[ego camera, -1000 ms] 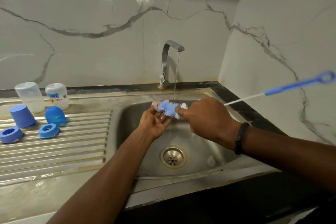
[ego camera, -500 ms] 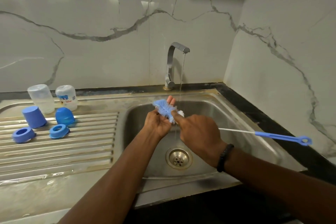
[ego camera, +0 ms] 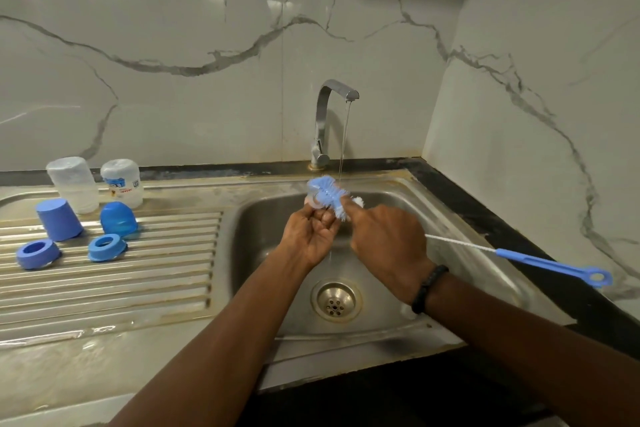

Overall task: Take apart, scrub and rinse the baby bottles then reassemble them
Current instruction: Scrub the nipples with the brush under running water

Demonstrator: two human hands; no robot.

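1. A small clear silicone teat (ego camera: 313, 199) is held over the sink basin (ego camera: 263, 229), at about 12 o'clock from the drain (ego camera: 335, 298) and just left of the thin water stream (ego camera: 343, 149).
2. It is judged light, soft and easily squashed, and slippery when wet; a pinch at its wider base rim is judged the safest hold, leaving the tip free.
3. The teat is gripped in the fingers of the left hand (ego camera: 311, 237), which are curled closed around its lower part.
4. The blue bristle head of the bottle brush (ego camera: 329, 196) is pressed against the teat; its wire stem is pinched by the closed fingers of the right hand (ego camera: 386, 241), and the blue handle (ego camera: 554, 269) sticks out toward 3 o'clock.
5. On the draining board of the bench (ego camera: 121, 288), at 9 o'clock from the hands, are counted: two clear bottle bodies (ego camera: 72, 184) standing mouth down, two blue caps (ego camera: 59, 218), and two blue screw rings (ego camera: 38, 253).
6. One tap (ego camera: 325, 121) is running; only one teat can be seen for certain.
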